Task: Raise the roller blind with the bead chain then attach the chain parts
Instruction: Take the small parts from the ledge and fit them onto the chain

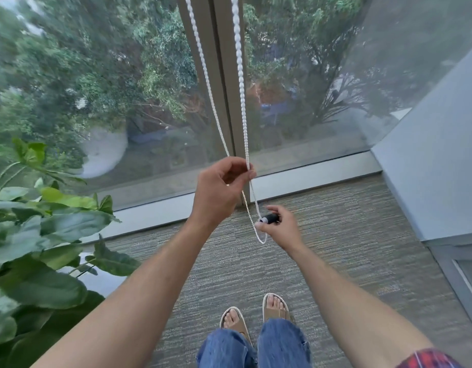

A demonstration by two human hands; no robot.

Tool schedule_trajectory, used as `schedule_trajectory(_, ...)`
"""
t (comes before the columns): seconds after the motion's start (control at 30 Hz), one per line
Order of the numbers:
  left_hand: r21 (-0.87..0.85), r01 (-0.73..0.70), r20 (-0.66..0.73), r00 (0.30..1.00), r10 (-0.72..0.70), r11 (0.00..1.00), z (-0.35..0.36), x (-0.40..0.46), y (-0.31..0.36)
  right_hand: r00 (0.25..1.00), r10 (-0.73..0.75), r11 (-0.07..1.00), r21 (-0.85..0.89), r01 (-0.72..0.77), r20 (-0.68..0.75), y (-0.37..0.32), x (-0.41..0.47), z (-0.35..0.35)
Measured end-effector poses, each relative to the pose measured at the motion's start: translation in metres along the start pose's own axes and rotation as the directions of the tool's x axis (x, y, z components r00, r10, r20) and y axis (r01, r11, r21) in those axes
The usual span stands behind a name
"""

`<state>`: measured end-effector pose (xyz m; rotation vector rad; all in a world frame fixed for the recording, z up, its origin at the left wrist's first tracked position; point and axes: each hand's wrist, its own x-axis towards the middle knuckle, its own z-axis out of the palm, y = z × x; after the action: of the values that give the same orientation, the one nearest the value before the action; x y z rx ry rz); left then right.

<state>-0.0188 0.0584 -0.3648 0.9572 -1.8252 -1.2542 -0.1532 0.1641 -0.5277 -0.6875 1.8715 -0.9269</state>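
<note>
A white bead chain (240, 62) hangs in two strands in front of the window frame post (221, 83). Both strands run down into my left hand (221, 187), whose thumb and fingers pinch them together at about sill height. Below that hand the chain drops into a small loop (260, 235). My right hand (282, 227) is lower and to the right, pinching a small black cylindrical chain part (269, 219) with a white end that sits on the chain near the loop. The roller blind itself is out of view.
A large leafy plant (43, 235) fills the left side, close to my left forearm. A grey wall (428, 168) closes the right. Grey carpet (335, 261) lies under my sandalled feet (256, 314), and a low sill (309, 176) runs under the glass.
</note>
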Motion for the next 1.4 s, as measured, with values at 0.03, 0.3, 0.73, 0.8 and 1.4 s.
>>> schedule_trajectory(0.03, -0.006, -0.007, 0.001, 1.0, 0.007, 1.0, 0.003, -0.001, -0.009, 1.0, 0.001, 1.0, -0.004, -0.001, -0.008, 0.011, 0.007, 0.004)
schedule_trajectory(0.3, -0.032, -0.017, 0.022, 1.0, 0.018, 0.999, 0.026, -0.013, -0.076, 0.999, 0.029, 0.999, -0.039, -0.03, -0.022, 0.082, 0.049, 0.031)
schedule_trajectory(0.73, -0.029, -0.018, 0.036, 0.999, 0.019, 0.999, 0.037, -0.027, -0.142, 0.995, 0.096, 0.982, -0.167, -0.091, 0.02, 0.146, 0.085, 0.077)
schedule_trajectory(0.8, -0.019, -0.031, 0.04, 0.999, 0.032, 0.999, 0.037, -0.027, -0.146, 0.994, 0.108, 0.98, -0.172, -0.101, 0.031, 0.15, 0.09, 0.081)
schedule_trajectory(1.4, 0.091, -0.022, 0.013, 1.0, 0.02, 0.996, 0.018, -0.037, -0.156, 0.937, 0.299, 0.927, 0.179, -0.33, 0.18, 0.135, 0.088, 0.116)
